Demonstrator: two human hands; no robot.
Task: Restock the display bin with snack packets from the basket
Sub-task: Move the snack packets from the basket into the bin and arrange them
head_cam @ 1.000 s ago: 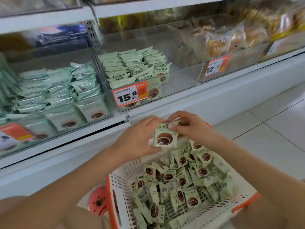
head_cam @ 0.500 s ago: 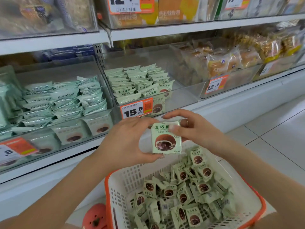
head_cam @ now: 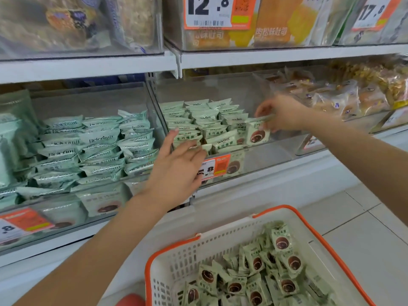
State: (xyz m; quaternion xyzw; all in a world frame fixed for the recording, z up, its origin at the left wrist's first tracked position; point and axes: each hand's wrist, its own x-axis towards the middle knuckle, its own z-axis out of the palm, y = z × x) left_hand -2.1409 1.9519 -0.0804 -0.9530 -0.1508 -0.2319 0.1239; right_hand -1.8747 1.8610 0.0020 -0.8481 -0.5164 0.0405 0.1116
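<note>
a right hand (head_cam: 284,114) pinches a pale green snack packet (head_cam: 257,132) upright beside the stacked rows in a clear display bin (head_cam: 265,160), while the left hand (head_cam: 176,168) reaches open-fingered to the stack's front, above a white, orange-rimmed basket (head_cam: 176,263) of loose packets.

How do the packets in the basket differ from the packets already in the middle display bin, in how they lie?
The packets in the basket lie loose, tilted every way; the packets in the display bin stand packed in neat rows. The basket ones mostly show their brown picture; the bin ones mostly show top edges. The right hand holds one packet upright beside the rows. All are pale green.
</note>
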